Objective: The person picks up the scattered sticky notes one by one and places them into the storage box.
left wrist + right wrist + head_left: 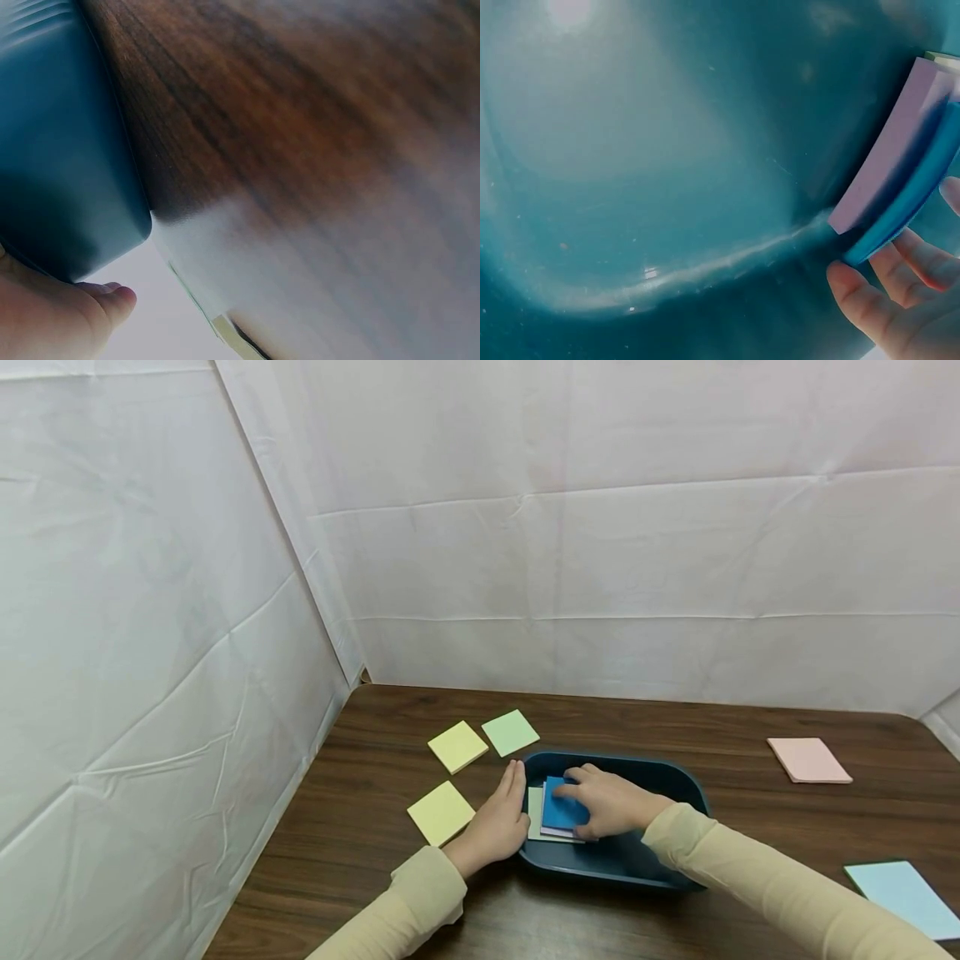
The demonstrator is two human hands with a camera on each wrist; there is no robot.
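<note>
The right hand [611, 802] pinches the blue pad [562, 808] atop the stack at the tray's [678, 772] left end; the left hand [498, 818] presses flat, fingers straight, against the tray's left wall.

A square pad of bright blue sticky notes [562, 808] lies flat atop a lilac pad [889, 169] and a pale green pad [534, 814], stacked slightly askew at the left end of a dark teal, round-cornered plastic tray [660, 772] on the worktop.
</note>
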